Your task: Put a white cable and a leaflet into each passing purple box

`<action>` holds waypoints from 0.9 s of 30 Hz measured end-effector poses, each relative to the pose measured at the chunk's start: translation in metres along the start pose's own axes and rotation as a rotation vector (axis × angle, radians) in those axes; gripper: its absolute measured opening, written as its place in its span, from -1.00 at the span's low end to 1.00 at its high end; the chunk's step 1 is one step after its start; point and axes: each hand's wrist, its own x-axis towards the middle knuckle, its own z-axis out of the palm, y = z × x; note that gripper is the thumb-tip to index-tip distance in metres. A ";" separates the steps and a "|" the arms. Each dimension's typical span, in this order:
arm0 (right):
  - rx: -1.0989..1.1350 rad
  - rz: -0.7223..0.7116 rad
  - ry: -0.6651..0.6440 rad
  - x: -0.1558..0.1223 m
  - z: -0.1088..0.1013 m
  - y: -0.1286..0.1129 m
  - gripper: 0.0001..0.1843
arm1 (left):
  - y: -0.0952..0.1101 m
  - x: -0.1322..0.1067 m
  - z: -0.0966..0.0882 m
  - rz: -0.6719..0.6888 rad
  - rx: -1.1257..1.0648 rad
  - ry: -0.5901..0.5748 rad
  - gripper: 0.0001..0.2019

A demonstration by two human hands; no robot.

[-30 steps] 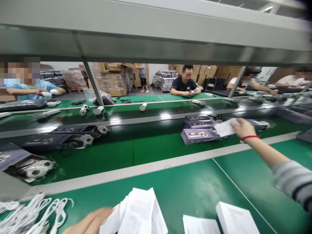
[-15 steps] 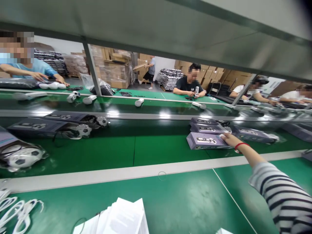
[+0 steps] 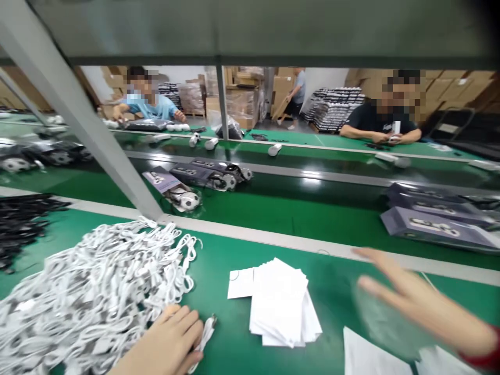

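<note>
At the lower middle, my left hand (image 3: 172,338) has its fingers curled around a white USB cable (image 3: 206,336), whose metal plug sticks out past the fingertips. Beside it spreads a large pile of white cables (image 3: 109,276). My right hand (image 3: 414,297), blurred by motion, is over the green table at the right with thumb and fingers apart and nothing visible in them. A stack of white paper leaflets (image 3: 279,302) lies between the hands. More white leaflets (image 3: 375,354) lie below my right hand.
Purple boxes (image 3: 441,226) sit on the green belt (image 3: 312,213) at right, others (image 3: 164,179) at left with bagged football-patterned devices (image 3: 187,200). A slanted metal post (image 3: 97,135) rises at left. Black cables (image 3: 23,224) lie far left. Two people (image 3: 148,104) (image 3: 385,117) sit across.
The view has swung left. My right hand has let go of the purple box and come back over the table. My left hand and the cable it holds have come into view.
</note>
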 end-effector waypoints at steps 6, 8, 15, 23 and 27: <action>-0.035 -0.182 -0.213 -0.005 0.081 -0.107 -0.01 | 0.030 0.013 0.012 -0.083 0.101 0.144 -0.83; -0.054 -0.196 -0.204 0.000 0.084 -0.110 -0.08 | 0.030 0.014 0.025 -0.084 0.154 0.178 -0.82; -0.112 -0.116 -0.093 -0.013 0.078 -0.122 -0.20 | 0.016 0.024 0.015 0.050 0.086 0.130 -0.81; -0.193 -0.095 0.007 -0.017 0.090 -0.147 -0.11 | 0.013 0.028 -0.059 0.025 -0.428 0.223 -0.76; -0.183 -0.066 0.129 -0.030 0.097 -0.135 -0.23 | -0.009 0.036 -0.097 0.036 -0.490 0.283 -0.74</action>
